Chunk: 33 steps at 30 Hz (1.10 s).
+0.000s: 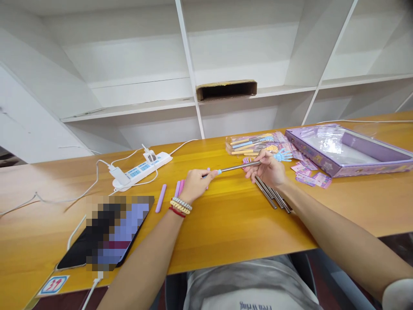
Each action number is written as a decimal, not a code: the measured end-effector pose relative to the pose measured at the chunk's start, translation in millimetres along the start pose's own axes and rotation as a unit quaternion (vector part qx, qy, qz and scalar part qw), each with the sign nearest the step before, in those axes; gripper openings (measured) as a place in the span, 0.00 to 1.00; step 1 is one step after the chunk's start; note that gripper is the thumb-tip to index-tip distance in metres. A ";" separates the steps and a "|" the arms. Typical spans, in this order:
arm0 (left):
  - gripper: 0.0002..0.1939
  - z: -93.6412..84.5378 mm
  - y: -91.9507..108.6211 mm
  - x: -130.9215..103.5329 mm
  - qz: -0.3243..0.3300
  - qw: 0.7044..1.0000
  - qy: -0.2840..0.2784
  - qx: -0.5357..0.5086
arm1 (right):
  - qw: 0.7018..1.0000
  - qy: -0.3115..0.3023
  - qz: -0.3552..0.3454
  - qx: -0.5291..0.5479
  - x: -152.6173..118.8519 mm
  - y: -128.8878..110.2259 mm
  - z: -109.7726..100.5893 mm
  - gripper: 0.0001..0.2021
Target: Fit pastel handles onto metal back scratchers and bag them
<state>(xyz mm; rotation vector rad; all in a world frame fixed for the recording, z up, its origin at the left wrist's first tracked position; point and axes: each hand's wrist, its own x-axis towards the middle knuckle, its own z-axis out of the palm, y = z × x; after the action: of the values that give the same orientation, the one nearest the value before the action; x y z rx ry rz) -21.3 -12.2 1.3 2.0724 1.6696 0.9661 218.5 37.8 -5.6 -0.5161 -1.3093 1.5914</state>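
A back scratcher with a metal rod [237, 167] and a blue hand-shaped head [284, 155] runs between my two hands. My left hand [198, 183] is closed round its light blue handle end, which mostly hides inside the fist. Fingers of my right hand [266, 170] pinch the rod just below the head. Beneath the right hand lie several loose metal tubes [266, 193]. A pink hand-shaped head [247, 160] shows partly behind the right fingers. Beside my left hand lie a purple handle sleeve [161, 198] and more purple and pink sleeves [178, 188], partly covered.
Behind my right hand are a clear bag of back scratchers [247, 144] and small printed cards [314, 178]. A purple box [342, 168] stands at right. To the left are a power strip [145, 170] with cables and a tablet-like device [77, 245]. White shelves hold a cardboard box [226, 82].
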 end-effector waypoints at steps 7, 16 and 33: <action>0.28 -5.9 6.8 -3.8 0.004 0.999 -0.025 -0.022 | 1.000 0.003 0.004 0.016 -2.0 -0.3 4.8 0.11; 0.24 4.8 14.2 -3.9 0.033 0.999 -0.005 -0.006 | 0.998 -0.024 0.034 0.048 -0.7 27.3 23.2 0.11; 0.14 -27.5 1.4 -9.6 0.205 0.968 0.029 0.146 | 0.777 -0.165 -0.196 -0.575 -18.3 -24.9 -2.9 0.07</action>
<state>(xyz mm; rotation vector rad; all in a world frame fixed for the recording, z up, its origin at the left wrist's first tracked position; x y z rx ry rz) -39.6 -26.3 19.1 2.6841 1.5149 0.9483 239.0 22.0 11.6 -0.6147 -2.4382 0.3670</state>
